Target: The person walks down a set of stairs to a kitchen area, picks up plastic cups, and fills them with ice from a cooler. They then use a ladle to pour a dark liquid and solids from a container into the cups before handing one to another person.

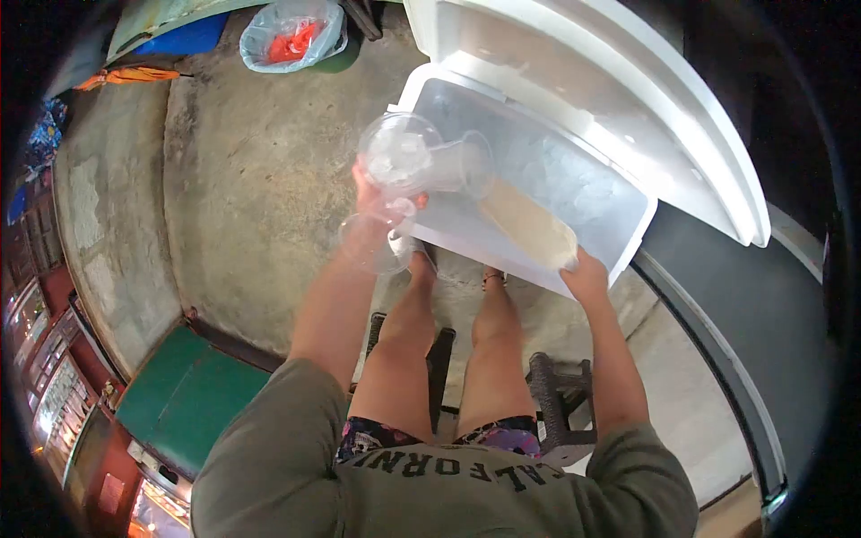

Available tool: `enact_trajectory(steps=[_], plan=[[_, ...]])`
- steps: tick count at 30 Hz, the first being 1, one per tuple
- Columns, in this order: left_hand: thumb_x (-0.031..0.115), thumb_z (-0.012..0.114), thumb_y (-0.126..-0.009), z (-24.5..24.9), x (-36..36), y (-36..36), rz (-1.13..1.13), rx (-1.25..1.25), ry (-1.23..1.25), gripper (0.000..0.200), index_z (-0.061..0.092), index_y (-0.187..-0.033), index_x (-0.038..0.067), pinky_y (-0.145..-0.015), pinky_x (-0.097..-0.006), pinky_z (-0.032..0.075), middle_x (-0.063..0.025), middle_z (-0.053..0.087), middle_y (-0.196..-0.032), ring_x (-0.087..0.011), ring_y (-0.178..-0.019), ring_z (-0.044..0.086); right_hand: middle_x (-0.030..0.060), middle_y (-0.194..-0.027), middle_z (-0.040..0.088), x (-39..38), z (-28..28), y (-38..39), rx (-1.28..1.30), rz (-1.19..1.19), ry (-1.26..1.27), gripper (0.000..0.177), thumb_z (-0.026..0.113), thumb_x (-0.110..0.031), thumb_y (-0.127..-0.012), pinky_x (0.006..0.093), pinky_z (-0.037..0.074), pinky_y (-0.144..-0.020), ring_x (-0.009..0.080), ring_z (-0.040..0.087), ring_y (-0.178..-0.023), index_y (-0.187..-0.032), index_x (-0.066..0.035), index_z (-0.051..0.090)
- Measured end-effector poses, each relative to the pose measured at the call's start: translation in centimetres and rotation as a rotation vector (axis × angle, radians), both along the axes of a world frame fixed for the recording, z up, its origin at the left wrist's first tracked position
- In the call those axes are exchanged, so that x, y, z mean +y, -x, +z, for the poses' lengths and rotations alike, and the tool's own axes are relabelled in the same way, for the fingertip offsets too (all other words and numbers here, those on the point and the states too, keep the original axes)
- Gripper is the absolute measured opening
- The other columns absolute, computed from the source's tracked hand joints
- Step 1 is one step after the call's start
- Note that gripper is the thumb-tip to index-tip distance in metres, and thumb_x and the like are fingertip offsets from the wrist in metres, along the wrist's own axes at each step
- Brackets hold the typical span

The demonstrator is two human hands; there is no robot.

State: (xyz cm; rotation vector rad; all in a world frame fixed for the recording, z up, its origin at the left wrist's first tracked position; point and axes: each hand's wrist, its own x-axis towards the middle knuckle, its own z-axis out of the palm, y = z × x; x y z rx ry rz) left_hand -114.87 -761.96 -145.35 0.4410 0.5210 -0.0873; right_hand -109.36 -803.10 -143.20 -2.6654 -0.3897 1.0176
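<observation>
rough grey concrete floor [260, 179], stained and patchy, fills most of the scene. at about one o'clock sits a white foam cooler box [639, 226], a smooth-walled rectangle. its thick lid [628, 99] is swung open behind it, and a bed of wet, glassy ice [574, 179] lies inside. at eight o'clock is a flat green padded slab [179, 394] with a dark edge. up at eleven o'clock a thin clear plastic bag [291, 36] slumps on the floor with something red-orange bunched in it. a dark woven stool [560, 394] stands at five o'clock, under the person's legs.

inside the cooler, slanting from the ice toward its near rim, lies a long tan scoop [529, 224], matte and smooth. from here it's hard to be sure it is a scoop at all. the right hand [587, 273] is closed on its near end, right at the cooler's near rim.

the left hand [377, 202], just left of the cooler's near corner, grips a clear cup [408, 157], thin, round-mouthed and tipped on its side with ice chips inside. a second clear cup [372, 242] sits below the fingers, touching the hand.
</observation>
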Motion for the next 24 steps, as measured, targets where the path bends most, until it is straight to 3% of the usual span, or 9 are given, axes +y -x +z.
enact_trajectory(steps=[2, 4, 6, 9, 11, 15, 18, 21, 24], plan=[[0.059, 0.03, -0.09, 3.4, -2.7, -2.1, 0.109, 0.094, -0.099, 0.059, 0.049, -0.12, 0.012, -0.05, -0.0424, 0.047, -0.0141, 0.058, -0.107, -0.0322, -0.076, 0.059, 0.0189, -0.085, 0.065, -0.8, 5.9, -0.4, 0.03, -0.083, 0.017, 0.05, 0.071, -0.022, -0.067, 0.0464, 0.048, -0.074, 0.0383, 0.061, -0.082, -0.113, -0.009, 0.058], [0.059, 0.028, -0.09, 3.9, -4.2, -3.5, 0.15, 0.156, -0.046, 0.058, 0.05, -0.119, 0.013, -0.05, -0.043, 0.046, -0.0141, 0.057, -0.107, -0.0328, -0.077, 0.058, 0.0192, -0.084, 0.064, -1.7, 10.3, 0.1, 0.004, -0.125, 0.032, 0.049, 0.071, -0.019, -0.065, 0.0441, 0.049, -0.072, 0.0367, 0.062, -0.08, -0.111, -0.008, 0.059], [0.063, 0.023, -0.089, 1.0, -4.7, -4.4, 0.118, 0.185, 0.16, 0.063, 0.049, -0.122, 0.015, -0.053, -0.0453, 0.045, -0.013, 0.056, -0.111, -0.0333, -0.083, 0.057, 0.0193, -0.082, 0.064, -2.1, 14.3, 0.5, 0.05, -0.198, -0.038, 0.047, 0.07, -0.019, -0.065, 0.042, 0.05, -0.068, 0.0359, 0.063, -0.077, -0.109, -0.008, 0.059], [0.067, 0.019, -0.087, 0.3, -6.9, -5.0, 0.128, 0.09, 0.177, 0.069, 0.048, -0.124, 0.015, -0.057, -0.0461, 0.045, -0.0124, 0.055, -0.113, -0.0337, -0.087, 0.055, 0.0187, -0.079, 0.064, -1.1, 18.3, 1.7, 0.066, -0.256, -0.134, 0.043, 0.069, -0.017, -0.066, 0.0416, 0.049, -0.064, 0.0351, 0.063, -0.073, -0.107, -0.007, 0.06], [0.071, 0.019, -0.085, 0.2, -8.0, -5.8, 0.104, 0.204, 0.14, 0.075, 0.047, -0.125, 0.014, -0.06, -0.045, 0.045, -0.0129, 0.055, -0.113, -0.0332, -0.088, 0.054, 0.0186, -0.078, 0.064, 0.7, 20.3, 1.7, 0.106, -0.172, -0.035, 0.042, 0.069, -0.017, -0.066, 0.0428, 0.049, -0.064, 0.036, 0.063, -0.073, -0.106, -0.007, 0.059], [0.074, 0.025, -0.081, -0.6, -9.8, -6.6, 0.092, 0.181, 0.084, 0.081, 0.048, -0.125, 0.011, -0.061, -0.0449, 0.048, -0.0134, 0.057, -0.109, -0.0318, -0.085, 0.057, 0.0186, -0.076, 0.063, 2.8, 20.7, 3.4, 0.064, -0.166, 0.006, 0.041, 0.07, -0.018, -0.067, 0.0449, 0.049, -0.064, 0.0376, 0.063, -0.073, -0.105, -0.007, 0.058], [0.074, 0.025, -0.08, 0.4, -10.5, -7.1, 0.068, 0.36, 0.031, 0.081, 0.049, -0.125, 0.011, -0.06, -0.0448, 0.048, -0.0141, 0.057, -0.106, -0.0323, -0.079, 0.058, 0.0193, -0.076, 0.063, 3.7, 21.4, 3.1, 0.101, -0.183, 0.063, 0.042, 0.069, -0.02, -0.068, 0.0459, 0.049, -0.065, 0.0389, 0.062, -0.074, -0.107, -0.008, 0.056], [0.074, 0.024, -0.08, -1.3, -10.2, -6.5, -0.027, 0.243, 0.067, 0.08, 0.05, -0.124, 0.011, -0.058, -0.0446, 0.048, -0.0144, 0.059, -0.103, -0.0324, -0.071, 0.059, 0.0192, -0.076, 0.063, 3.1, 21.5, 3.2, 0.077, -0.142, 0.108, 0.042, 0.068, -0.02, -0.07, 0.0466, 0.049, -0.065, 0.0389, 0.062, -0.074, -0.109, -0.009, 0.055], [0.078, 0.023, -0.077, -1.0, -10.7, -6.7, 0.026, 0.303, 0.032, 0.088, 0.045, -0.127, 0.009, -0.062, -0.0447, 0.047, -0.0156, 0.053, -0.11, -0.0306, -0.084, 0.055, 0.0192, -0.076, 0.063, 2.3, 21.1, 3.2, 0.084, -0.143, 0.103, 0.041, 0.068, -0.02, -0.071, 0.0473, 0.048, -0.065, 0.0392, 0.061, -0.074, -0.108, -0.009, 0.055]])
